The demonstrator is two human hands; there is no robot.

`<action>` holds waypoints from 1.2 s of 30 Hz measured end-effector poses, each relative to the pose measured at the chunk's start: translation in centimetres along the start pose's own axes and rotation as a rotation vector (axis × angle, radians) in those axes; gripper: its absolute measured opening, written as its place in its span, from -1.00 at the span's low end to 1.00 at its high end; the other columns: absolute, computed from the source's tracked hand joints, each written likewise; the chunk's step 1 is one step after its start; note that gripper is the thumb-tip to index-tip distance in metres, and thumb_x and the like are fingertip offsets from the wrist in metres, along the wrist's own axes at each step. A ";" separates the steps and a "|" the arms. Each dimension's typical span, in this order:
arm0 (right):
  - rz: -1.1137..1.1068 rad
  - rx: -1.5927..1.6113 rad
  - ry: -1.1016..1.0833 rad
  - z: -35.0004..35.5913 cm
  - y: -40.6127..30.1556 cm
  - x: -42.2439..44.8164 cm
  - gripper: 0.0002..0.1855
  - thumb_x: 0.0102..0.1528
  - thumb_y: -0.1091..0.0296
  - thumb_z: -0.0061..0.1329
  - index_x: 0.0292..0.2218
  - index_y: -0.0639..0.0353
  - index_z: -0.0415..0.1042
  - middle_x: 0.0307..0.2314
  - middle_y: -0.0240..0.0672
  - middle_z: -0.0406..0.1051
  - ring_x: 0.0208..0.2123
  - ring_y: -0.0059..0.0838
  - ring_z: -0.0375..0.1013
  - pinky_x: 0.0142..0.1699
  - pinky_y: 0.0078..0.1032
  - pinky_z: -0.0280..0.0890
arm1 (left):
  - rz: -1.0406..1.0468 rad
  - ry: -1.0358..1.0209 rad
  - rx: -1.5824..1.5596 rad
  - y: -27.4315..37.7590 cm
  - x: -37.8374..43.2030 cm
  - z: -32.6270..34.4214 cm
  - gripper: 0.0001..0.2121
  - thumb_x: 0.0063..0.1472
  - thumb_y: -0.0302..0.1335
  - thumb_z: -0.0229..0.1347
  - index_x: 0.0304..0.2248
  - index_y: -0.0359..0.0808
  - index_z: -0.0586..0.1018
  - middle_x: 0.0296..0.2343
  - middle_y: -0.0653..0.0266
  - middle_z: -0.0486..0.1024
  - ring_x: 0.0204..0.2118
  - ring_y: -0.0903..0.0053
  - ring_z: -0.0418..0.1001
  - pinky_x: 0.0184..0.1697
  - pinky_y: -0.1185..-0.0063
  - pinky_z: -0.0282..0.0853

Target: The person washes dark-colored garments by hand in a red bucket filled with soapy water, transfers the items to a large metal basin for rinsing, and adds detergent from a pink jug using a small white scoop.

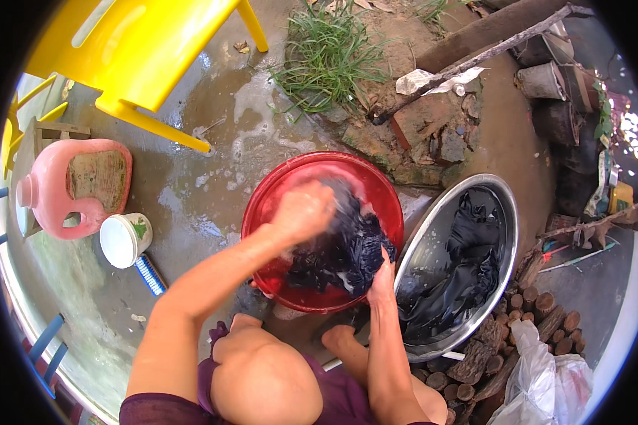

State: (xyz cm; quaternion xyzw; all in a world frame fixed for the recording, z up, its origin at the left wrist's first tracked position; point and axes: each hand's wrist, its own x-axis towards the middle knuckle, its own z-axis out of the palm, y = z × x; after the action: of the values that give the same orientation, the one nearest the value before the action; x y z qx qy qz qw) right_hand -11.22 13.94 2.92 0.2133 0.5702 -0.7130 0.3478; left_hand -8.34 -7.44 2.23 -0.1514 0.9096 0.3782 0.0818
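In front of me a red plastic basin (323, 305) holds a wet, dark, bunched cloth garment (351, 249) and some suds. My left hand (307, 210), blurred, is closed above the garment's upper left part; a blurred dark patch lies at its fingers, and whether it grips cloth cannot be made out. At the basin's right side my right hand (384, 276) holds the garment's gathered edge, fingers partly hidden by cloth. Beside the basin, on the right, an oval metal tub (510, 212) contains water and more dark cloth (473, 234).
At left stand a pink plastic jug (98, 154), a white tub (119, 244) and a blue-and-white brush (150, 275). A yellow plastic chair (154, 48) is at upper left. Bricks (420, 122) and grass (335, 58) lie beyond the basin; stacked firewood (542, 319) and a plastic bag (537, 372) sit lower right.
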 end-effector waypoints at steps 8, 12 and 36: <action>-0.466 -1.810 0.147 0.4 7.8 1.0 -0.62 -0.12 0.15 0.04 -0.40 0.35 0.47 -0.36 0.06 0.36 -0.26 -0.01 0.35 -0.04 -0.15 0.19 | 0.245 -0.070 0.551 -4.1 -5.3 6.3 -0.52 0.02 -0.32 0.04 0.00 0.17 0.39 0.16 0.07 -0.03 0.23 0.03 -0.21 0.12 -0.13 -0.30; -0.522 -2.215 0.031 -0.9 8.8 4.7 -0.64 -0.15 0.01 0.00 -0.65 0.14 0.54 -0.49 -0.13 0.48 -0.37 -0.18 0.39 -0.08 -0.22 0.21 | 0.272 -0.254 0.646 -4.5 -2.1 7.9 -0.61 0.01 -0.29 0.02 -0.09 0.07 0.48 0.09 0.08 0.13 0.16 0.10 -0.01 0.13 -0.10 -0.27; 0.175 0.302 -0.094 -0.7 2.5 -1.0 -0.44 0.09 -0.10 -0.11 -0.07 0.19 0.32 -0.25 -0.33 0.44 -0.19 -0.37 0.42 0.00 -0.32 0.25 | 0.160 -0.124 -0.623 7.8 -8.6 3.4 -0.70 0.08 -0.24 0.06 -0.29 -0.30 0.54 -0.37 0.09 0.53 -0.31 0.24 0.50 -0.24 0.41 0.39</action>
State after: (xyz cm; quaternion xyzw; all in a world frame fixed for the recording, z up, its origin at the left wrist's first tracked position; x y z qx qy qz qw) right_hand -8.77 14.61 1.71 0.2784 0.4192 -0.7667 0.3987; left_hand -2.80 2.02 7.28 -0.0737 0.7524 0.6521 0.0565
